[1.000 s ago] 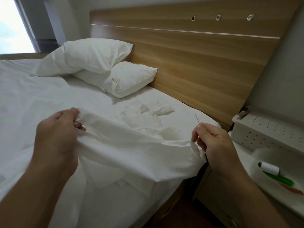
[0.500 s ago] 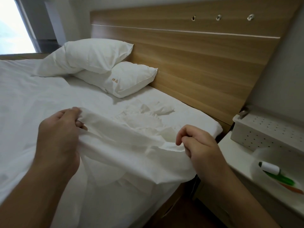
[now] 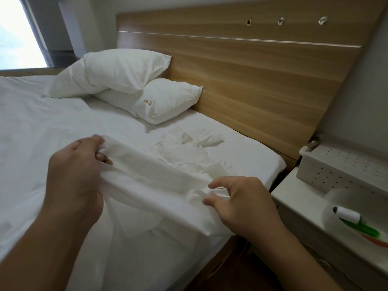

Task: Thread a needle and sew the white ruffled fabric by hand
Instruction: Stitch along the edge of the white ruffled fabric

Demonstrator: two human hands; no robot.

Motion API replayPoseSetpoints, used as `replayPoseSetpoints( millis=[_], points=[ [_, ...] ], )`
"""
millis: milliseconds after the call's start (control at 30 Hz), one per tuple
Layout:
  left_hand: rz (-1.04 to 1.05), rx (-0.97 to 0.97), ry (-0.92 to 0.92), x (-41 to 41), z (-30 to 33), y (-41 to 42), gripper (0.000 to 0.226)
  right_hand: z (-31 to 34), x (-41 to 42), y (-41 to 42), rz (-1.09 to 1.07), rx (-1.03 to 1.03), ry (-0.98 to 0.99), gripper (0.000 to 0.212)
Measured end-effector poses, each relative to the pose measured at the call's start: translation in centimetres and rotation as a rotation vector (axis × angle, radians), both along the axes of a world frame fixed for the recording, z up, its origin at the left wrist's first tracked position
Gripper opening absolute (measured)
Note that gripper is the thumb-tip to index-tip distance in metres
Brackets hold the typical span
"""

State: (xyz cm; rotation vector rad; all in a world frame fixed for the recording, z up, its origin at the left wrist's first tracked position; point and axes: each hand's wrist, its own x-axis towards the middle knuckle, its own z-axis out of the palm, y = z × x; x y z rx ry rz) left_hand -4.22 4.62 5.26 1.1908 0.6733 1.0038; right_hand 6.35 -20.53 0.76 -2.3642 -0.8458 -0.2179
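Left hand [image 3: 73,177] fingers pinching white fabric [image 3: 151,181] over bed [image 3: 31,127], right hand [image 3: 243,202] fingers pinching needle [image 3: 222,187] at the fabric's edge

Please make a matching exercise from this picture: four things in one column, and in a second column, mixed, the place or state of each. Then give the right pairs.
Things:
1. left hand
2. right hand
3. upper pillow
4. perforated white box

Places or states:
A. stands on the bedside shelf
B. grips the far-left part of the white fabric
C. lies partly on another pillow by the headboard
D. pinches a thin needle at the fabric's fold

Pairs: 1-B, 2-D, 3-C, 4-A
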Motion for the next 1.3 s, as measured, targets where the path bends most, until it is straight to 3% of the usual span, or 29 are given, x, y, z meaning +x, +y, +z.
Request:
replayPoseSetpoints(
  millis=[200,300,400,533,700,900,1000,1100,1300],
  points=[
    [-0.008,0.080,0.058,-0.3,-0.7,1.0,0.016,-0.2,0.3,0.4,-0.064,-0.123,-0.075,0.021],
    [0.004,0.082,0.066,-0.3,-0.8,1.2,0.016,-0.2,0.6,-0.2,-0.078,-0.018,-0.067,0.013],
    [0.014,0.073,0.058,-0.2,-0.7,1.1,0.016,0.2,1.3,-1.2,-0.076,0.241,0.011,0.004],
    [0.069,-0.026,0.026,0.2,-0.5,0.5,0.036,1.3,2.0,-2.5,-0.095,0.450,0.045,0.007],
    [0.046,-0.046,0.000,0.0,-0.1,-0.3,0.026,2.0,2.3,-3.3,-0.089,0.537,0.082,0.010],
    [-0.120,-0.138,-0.009,-0.1,0.2,-0.4,0.016,2.6,2.3,-4.0,-0.052,0.603,0.200,0.006],
    [-0.304,-0.116,-0.053,-0.4,0.4,-0.5,0.021,2.7,2.3,-4.1,-0.054,0.610,0.210,0.006],
    [-0.430,-0.052,-0.061,-0.8,0.1,-0.2,0.044,2.8,2.5,-4.3,-0.076,0.619,0.192,0.007],
    [-0.299,0.092,0.030,-0.7,-0.4,-0.4,0.025,2.8,3.3,-4.9,-0.123,0.657,0.184,0.010]
  ],
)
